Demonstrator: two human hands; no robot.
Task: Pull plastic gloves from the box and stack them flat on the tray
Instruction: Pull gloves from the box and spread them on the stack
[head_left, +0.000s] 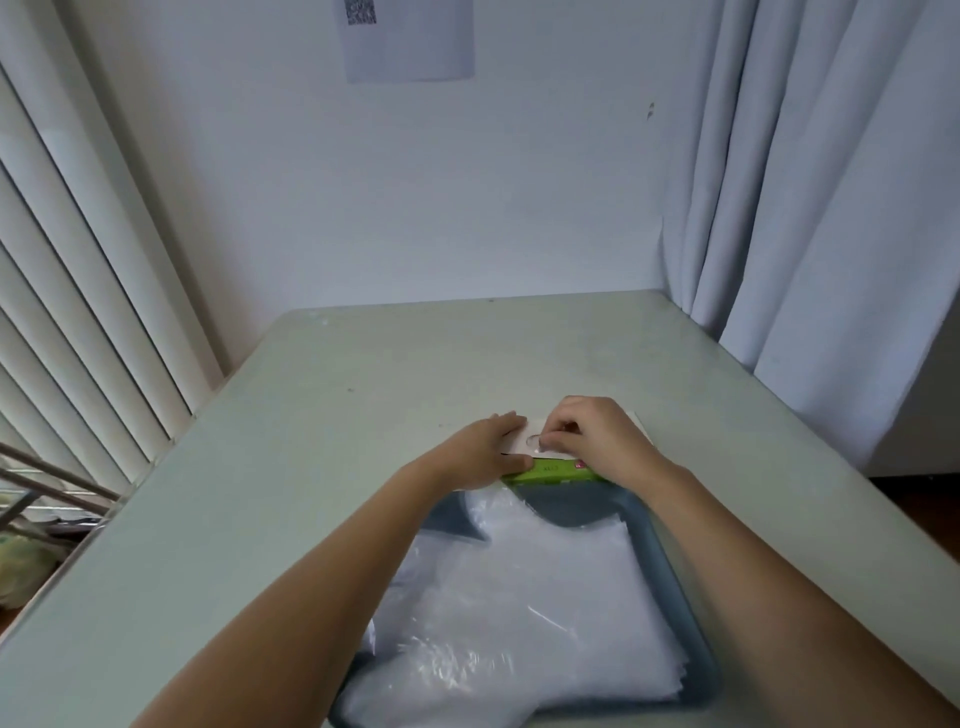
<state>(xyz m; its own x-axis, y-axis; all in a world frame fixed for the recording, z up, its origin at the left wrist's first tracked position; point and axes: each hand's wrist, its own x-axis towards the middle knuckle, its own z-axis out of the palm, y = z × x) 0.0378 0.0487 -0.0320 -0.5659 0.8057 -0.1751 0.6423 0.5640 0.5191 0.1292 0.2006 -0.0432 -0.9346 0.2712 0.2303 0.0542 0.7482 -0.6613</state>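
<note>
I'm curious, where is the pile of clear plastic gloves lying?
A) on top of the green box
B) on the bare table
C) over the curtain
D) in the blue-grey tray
D: the clear gloves lie stacked in the blue-grey tray, nearer the person than the green box.

Forearms (332, 561) stretched forward, left hand (485, 452) flat, right hand (587, 439) curled, fingertips (546, 445) apparently pinching

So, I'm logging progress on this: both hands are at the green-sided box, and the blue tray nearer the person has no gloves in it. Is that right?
Not quite. The head view shows the blue tray holding a stack of clear plastic gloves. The rest is right: the left hand and the right hand are both at the green-sided box.
</note>
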